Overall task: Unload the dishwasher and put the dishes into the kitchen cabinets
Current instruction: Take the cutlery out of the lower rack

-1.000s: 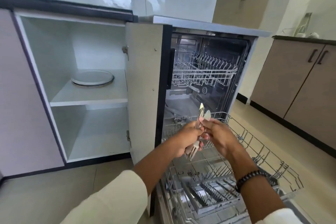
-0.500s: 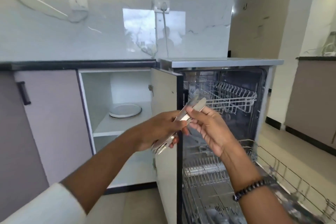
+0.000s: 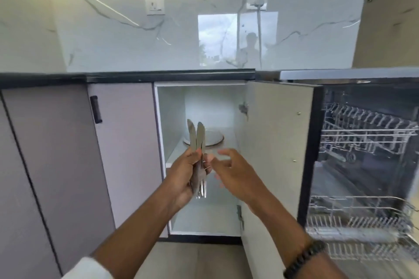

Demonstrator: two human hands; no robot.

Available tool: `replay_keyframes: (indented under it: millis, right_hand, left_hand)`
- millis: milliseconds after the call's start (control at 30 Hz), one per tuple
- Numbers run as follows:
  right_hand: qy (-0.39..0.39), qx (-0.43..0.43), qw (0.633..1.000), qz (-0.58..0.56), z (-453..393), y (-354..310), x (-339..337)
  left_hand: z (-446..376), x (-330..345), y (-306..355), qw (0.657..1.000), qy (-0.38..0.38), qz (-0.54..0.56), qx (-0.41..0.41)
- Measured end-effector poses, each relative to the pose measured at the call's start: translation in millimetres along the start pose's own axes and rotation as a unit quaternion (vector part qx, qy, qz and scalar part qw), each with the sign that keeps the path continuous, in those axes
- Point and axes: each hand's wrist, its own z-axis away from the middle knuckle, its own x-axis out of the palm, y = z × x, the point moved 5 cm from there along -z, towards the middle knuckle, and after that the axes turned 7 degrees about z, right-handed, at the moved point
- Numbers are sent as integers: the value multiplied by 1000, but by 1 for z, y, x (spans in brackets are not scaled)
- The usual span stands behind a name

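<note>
— Head view shows the left hand (image 3: 184, 179) holding a bundle of cutlery (image 3: 197, 156), yes?
— Yes. Its fingers are curled round the middle of the bundle. The long axis is nearly upright: the flat handle ends point up, the fork prongs point down below the palm.
— And where is it?
— In the air, before the open cabinet (image 3: 172, 120), in front of the plate (image 3: 214, 137) that lies on the upper shelf.
— The right hand (image 3: 238, 179)?
— Just beside the bundle, fingers spread and relaxed, holding nothing. It is blurred, so I cannot tell if a fingertip touches the metal.
— The room?
— A dark counter edge (image 3: 158, 76) under a white marbled wall (image 3: 113, 41) with two sockets. The cabinet door (image 3: 278, 154) stands open. Right of it is the open dishwasher (image 3: 367, 165), with wire racks inside.
</note>
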Motion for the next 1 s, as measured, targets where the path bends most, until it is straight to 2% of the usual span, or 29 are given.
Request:
replay_keyframes:
  millis: [100, 233, 367, 533, 667, 733, 867, 1000]
  right_hand:
    - [-75, 60, 995, 37, -21, 33, 55]
    - [-90, 135, 987, -5, -56, 69, 90]
    - [-22, 151, 985, 75, -117, 107, 99]
    - [50, 216, 975, 4, -206, 146, 77]
    - [97, 264, 959, 14, -273, 171, 61]
    - [111, 290, 950, 24, -299, 186, 58]
    - [98, 299, 942, 119, -331, 213, 61]
    - [86, 289, 935, 190, -357, 226, 64]
  left_hand:
    - [-31, -33, -35, 995, 93, -1, -37]
    - [-83, -54, -77, 989, 120, -51, -67]
    - [-146, -56, -93, 979, 67, -176, -77]
    - [-238, -59, -84, 938, -16, -340, -61]
    - [-311, -85, -85, 845, -42, -532, 39]
    - [-342, -99, -96, 828, -56, -556, 45]
    - [-379, -114, -116, 814, -48, -575, 66]
    - [-398, -121, -133, 837, -31, -535, 111]
